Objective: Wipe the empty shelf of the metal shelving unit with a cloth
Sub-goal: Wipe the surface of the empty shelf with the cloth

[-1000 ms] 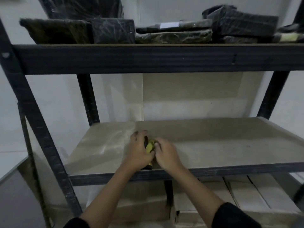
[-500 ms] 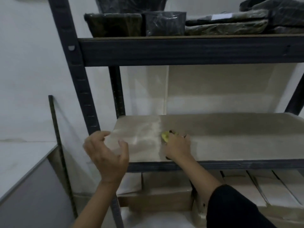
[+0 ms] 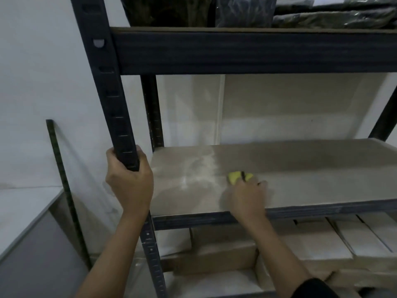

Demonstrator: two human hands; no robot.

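On shelf (image 3: 300,181), left of middle: right hand (image 3: 247,196) presses cloth (image 3: 238,177) flat, fingers curled over it. Left hand (image 3: 129,179) grips post (image 3: 107,87) for bracing. Dusty smear (image 3: 199,173) just left of cloth. Advice: sweep leftward through smear, overlapping strokes, even pressure, reach back edge.

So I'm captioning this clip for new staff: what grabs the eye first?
The yellow cloth under the right hand on the middle shelf, just right of a pale dusty patch. Then the left hand gripping the dark front post, with dark wrapped bundles on the shelf above.
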